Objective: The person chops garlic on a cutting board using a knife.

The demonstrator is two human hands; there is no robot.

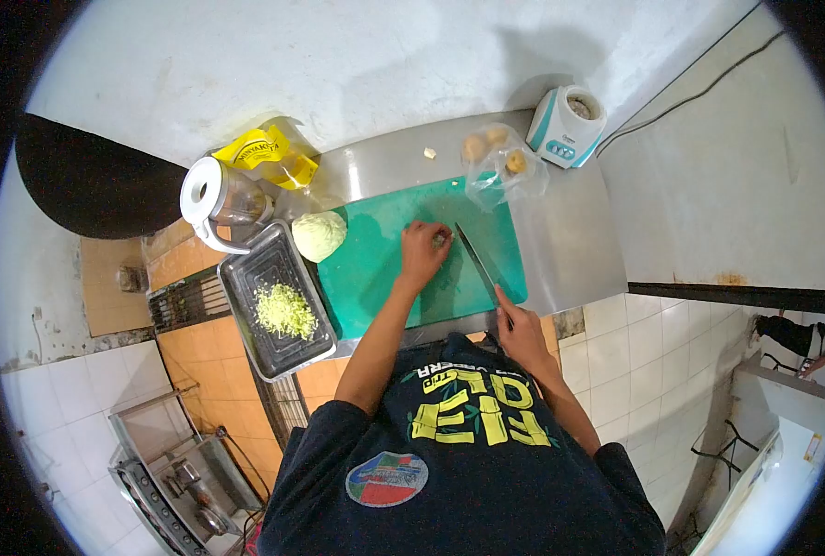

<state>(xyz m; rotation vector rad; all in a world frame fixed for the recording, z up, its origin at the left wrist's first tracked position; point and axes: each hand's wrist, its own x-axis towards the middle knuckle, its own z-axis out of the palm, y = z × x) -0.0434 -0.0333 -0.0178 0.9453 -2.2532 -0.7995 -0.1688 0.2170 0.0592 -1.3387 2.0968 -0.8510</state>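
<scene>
A blender base [562, 139] is standing at the far right of the counter [574, 241], while a cabbage [319, 237] is taking up the left edge of the green board [375, 278]. The knife [475, 255] is lying aslant over the board's right part, its tip pointing away from the person and leftward. The right hand [522, 335] is closing its fingers around the handle; the left hand [425, 250] is curling its fingers around a small pale piece [440, 240] beside the blade. A metal tray [257, 263] is holding pale green shreds [284, 311]; a clear bag [496, 190], overlapping the board's far right corner, is holding round brown things [515, 163].
</scene>
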